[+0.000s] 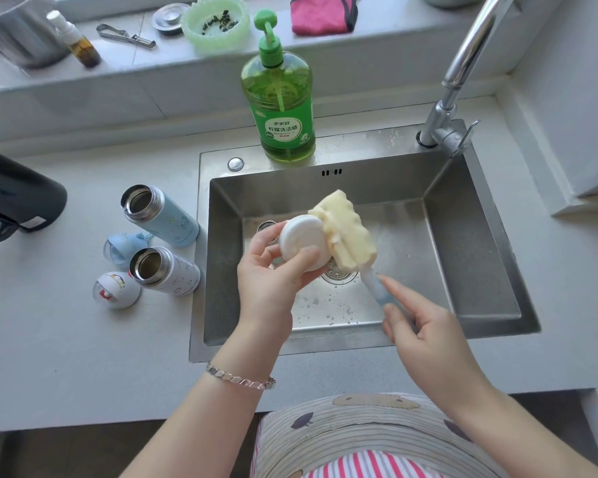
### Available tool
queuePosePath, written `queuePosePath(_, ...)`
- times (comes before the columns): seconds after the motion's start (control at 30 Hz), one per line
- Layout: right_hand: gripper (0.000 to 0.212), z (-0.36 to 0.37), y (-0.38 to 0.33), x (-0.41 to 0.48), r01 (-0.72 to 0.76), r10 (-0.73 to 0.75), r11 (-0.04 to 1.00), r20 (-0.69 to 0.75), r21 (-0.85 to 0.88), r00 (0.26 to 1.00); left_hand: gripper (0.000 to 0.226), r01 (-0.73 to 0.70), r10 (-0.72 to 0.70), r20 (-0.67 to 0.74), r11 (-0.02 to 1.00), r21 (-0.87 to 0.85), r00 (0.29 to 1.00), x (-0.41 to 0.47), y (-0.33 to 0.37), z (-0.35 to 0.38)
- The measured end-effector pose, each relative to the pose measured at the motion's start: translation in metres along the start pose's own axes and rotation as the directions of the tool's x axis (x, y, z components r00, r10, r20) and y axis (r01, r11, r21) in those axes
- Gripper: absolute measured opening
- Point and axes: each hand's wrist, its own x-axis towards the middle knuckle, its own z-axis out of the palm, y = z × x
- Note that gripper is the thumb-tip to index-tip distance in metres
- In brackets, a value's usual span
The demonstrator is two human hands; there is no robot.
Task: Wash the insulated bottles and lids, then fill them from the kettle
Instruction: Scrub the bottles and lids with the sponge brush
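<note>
Left hand (270,281) grips a round white lid (304,241) over the sink (463,270). Right hand (425,336) is wrapped round the handle of a sponge brush (346,229), sponge against the lid's edge. Blue bottle (166,215) and white bottle (170,270) stand open just left of the sink; kettle (18,198) far left. Risk: fingertip hold, probably wet. A hard scrub could knock the lid into the basin.

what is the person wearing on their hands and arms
No gloves, and no sleeves in view: both forearms are bare. The left hand has a silver bracelet of flat, faceted links round its wrist. The right hand has nothing on its wrist. No rings show on either hand.
</note>
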Motion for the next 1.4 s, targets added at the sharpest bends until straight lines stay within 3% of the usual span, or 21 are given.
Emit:
queuePosePath(0.33, 0.046, 0.004, -0.001, -0.002, 0.008, -0.008, 1.0, 0.017, 0.004, 1.0, 0.027, 0.007, 0.002, -0.047, 0.981, 0.193, 0.999, 0.005, -0.006, -0.006)
queuePosePath(0.5, 0.055, 0.001, 0.009, 0.001, -0.019, 0.019, 1.0, 0.001, -0.014, 1.0, 0.03, 0.041, -0.034, -0.1, 0.997, 0.06, 0.994, 0.003, -0.005, -0.005)
queuePosePath(0.63, 0.057, 0.006, 0.007, -0.007, 0.05, -0.05, 0.998, -0.009, -0.047, 0.999, 0.046, 0.077, -0.079, -0.049, 0.996, -0.043, 0.996, 0.005, 0.0, -0.003)
queuePosePath(0.83, 0.06, 0.009, 0.021, -0.017, 0.037, -0.034, 0.994, 0.024, -0.104, 0.999, 0.043, 0.185, -0.201, -0.042, 0.953, -0.24, 0.979, 0.006, -0.006, -0.002)
queuePosePath(0.97, 0.055, 0.003, 0.018, -0.004, 0.02, -0.021, 0.998, -0.02, -0.059, 1.0, 0.034, 0.23, -0.235, 0.007, 0.944, -0.238, 0.972, -0.003, -0.009, 0.003)
queuePosePath(1.1, 0.061, 0.004, 0.017, -0.01, 0.103, -0.104, 0.982, 0.004, -0.16, 0.995, 0.025, 0.177, -0.204, -0.076, 0.947, -0.267, 0.976, 0.006, -0.002, 0.0)
queuePosePath(1.4, 0.05, 0.006, 0.021, -0.005, 0.195, -0.201, 0.931, 0.012, -0.308, 0.98, 0.037, 0.159, -0.171, -0.052, 0.968, -0.193, 0.984, 0.003, -0.001, -0.003)
